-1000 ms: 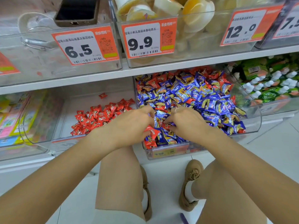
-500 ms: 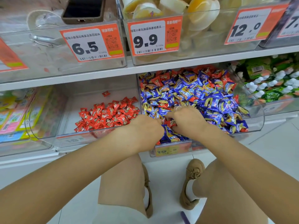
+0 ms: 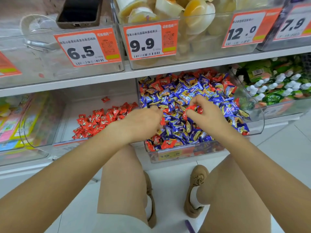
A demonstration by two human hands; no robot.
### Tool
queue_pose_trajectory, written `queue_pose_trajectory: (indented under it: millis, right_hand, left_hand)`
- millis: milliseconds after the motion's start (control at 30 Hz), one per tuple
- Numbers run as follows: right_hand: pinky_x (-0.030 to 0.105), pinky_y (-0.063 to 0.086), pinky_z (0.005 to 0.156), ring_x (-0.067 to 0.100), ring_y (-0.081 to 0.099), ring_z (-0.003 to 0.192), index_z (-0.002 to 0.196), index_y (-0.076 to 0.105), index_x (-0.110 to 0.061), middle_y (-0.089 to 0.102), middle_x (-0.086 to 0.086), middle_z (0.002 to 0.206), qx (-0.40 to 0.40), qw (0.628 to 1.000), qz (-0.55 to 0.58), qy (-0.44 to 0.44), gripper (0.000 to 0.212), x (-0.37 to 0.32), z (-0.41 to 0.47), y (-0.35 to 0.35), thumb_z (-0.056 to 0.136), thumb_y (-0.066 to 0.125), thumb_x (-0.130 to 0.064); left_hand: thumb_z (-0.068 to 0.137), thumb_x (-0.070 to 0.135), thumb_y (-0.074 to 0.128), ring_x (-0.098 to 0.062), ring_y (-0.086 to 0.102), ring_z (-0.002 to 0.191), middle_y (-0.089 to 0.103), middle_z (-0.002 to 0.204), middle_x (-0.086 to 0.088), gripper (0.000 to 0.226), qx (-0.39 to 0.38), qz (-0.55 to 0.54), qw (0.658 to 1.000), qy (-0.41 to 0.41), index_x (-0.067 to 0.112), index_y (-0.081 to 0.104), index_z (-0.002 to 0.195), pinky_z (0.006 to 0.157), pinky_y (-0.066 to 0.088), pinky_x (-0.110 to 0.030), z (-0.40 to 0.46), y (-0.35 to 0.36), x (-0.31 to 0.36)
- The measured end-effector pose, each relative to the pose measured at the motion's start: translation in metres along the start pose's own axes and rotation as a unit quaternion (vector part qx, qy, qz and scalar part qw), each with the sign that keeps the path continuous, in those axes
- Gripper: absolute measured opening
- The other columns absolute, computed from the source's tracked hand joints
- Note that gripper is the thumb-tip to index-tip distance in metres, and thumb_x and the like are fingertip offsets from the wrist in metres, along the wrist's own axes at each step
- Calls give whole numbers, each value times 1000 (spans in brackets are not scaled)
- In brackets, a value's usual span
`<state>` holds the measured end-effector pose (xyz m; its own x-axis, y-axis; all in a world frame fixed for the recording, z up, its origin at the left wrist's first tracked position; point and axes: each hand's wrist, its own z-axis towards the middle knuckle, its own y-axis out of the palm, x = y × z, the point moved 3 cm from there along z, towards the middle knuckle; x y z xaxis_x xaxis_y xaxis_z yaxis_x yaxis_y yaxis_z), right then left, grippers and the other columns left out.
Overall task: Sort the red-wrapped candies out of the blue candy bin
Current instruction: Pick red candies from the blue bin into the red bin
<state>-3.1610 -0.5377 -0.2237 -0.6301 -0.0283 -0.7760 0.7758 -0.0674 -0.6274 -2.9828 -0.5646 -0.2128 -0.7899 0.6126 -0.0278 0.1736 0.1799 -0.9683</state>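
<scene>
Your right hand [image 3: 204,113] pinches a red candy [image 3: 191,109] over the blue candy bin [image 3: 255,125]. Your left hand [image 3: 143,122] holds red candies [image 3: 162,121] too, near the bin's left side.

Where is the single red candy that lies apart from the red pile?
In the head view the single red candy lies alone at the back of the clear left bin, behind the red pile and left of the blue candy bin.

The left hand [image 3: 143,121] hides its own fingertips and most of the red-wrapped candy [image 3: 162,121] at its 3 o'clock edge. The yellow price label [image 3: 170,155] on the clear plastic blue-candy bin [image 3: 255,130] is blurred, unreadable. The dark phone [image 3: 80,10] at 11 o'clock is cut off.
</scene>
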Motion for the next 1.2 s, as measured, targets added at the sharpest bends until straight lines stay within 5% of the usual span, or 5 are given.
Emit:
queue_pose_trajectory:
  millis: [267,500,700,867,1200]
  right_hand:
    - [32,39,63,17,49,57,75,57,-4,53,5,62,-62,998,-14,23,44,2,-1,6,93,50,-43]
    - [21,31,52,-2,43,52,113,62,-41,48,-11,51,-211,942,-236,-114,27,-22,-17,36,94,47,-50]
    - [28,41,65,12,51,73,107,65,-35,53,-11,70,-244,909,-299,-155,35,-24,-22,54,83,57,-59]
    - [29,43,65,10,55,76,95,65,-34,59,-12,74,-178,955,-211,-104,28,-14,-16,35,84,57,-58]
    - [31,39,56,9,45,49,75,64,-26,48,-4,52,-122,983,-133,-31,37,13,-18,3,86,49,-58]
  left_hand:
    - [97,33,47,-17,55,71,63,78,-2,34,87,-265,960,-18,31,46,131,65,41,-31,-5,-16,-27]
    - [72,30,48,-17,58,61,58,67,3,15,113,-496,856,-93,19,57,76,59,40,-33,-15,-8,-42]
    - [75,19,63,-11,42,57,47,59,7,26,107,-165,980,29,23,41,60,60,40,-32,-27,-5,-25]
    - [87,30,61,-20,57,95,63,104,5,26,-21,2,996,81,25,59,113,70,44,-32,-30,10,-7]
    - [89,18,53,-27,56,91,62,105,-2,19,-72,97,990,73,22,50,108,62,33,-32,-40,26,13]
